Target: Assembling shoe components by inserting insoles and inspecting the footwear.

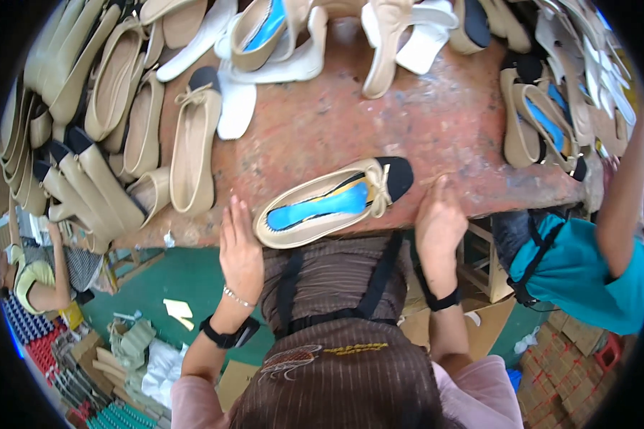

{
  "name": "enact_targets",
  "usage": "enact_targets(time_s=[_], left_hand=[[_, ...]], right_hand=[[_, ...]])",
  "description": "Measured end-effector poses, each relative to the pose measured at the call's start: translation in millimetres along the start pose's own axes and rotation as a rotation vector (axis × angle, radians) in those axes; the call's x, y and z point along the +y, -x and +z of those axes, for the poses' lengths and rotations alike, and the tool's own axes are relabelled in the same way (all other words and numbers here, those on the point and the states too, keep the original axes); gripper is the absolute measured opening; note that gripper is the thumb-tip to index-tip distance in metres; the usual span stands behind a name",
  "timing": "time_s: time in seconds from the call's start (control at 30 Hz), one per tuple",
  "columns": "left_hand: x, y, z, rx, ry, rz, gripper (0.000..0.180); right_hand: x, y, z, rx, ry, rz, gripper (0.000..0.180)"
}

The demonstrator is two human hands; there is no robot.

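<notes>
A beige ballet flat (304, 202) with a black toe cap and a small bow lies on its own near the table's front edge, toe to the right. Inside it a bright blue patch runs along the insole area. My left hand (239, 239) rests at its heel end, fingers stretched out, holding nothing. Beyond the toe, my right hand (441, 220) lies on the table edge, apart from the shoe. Its fingers are slightly bent, and nothing shows in them. Another beige flat (195, 146) stands left of centre, pointing away from me.
The worn reddish table (300, 121) carries many beige shoes (114, 93) piled at left. White insoles (236, 107) lie at the back. More blue-lined flats (544, 125) sit at right. A person in teal (587, 264) works at right, another person (39, 282) at far left.
</notes>
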State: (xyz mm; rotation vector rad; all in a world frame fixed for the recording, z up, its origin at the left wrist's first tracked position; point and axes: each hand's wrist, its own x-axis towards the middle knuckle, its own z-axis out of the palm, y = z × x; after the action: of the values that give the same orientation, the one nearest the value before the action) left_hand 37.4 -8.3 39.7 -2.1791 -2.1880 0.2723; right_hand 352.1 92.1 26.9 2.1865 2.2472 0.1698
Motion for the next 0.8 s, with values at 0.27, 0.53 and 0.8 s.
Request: enact_targets(time_s=[0.27,0.53,0.8], left_hand=[[-11,2,-40,0.010,0.549,0.088,0.016],[-8,-22,-53,0.291,1.009,0.137,0.063],[8,-38,-27,0.100,0.979,0.232,0.040]], right_hand=[[0,19,-40,-0.082,-0.454,-0.070,0.018],[-14,-4,-44,0.008,-0.962,0.133,0.020],[96,-77,-35,0.500,-0.330,0.190,0.050]])
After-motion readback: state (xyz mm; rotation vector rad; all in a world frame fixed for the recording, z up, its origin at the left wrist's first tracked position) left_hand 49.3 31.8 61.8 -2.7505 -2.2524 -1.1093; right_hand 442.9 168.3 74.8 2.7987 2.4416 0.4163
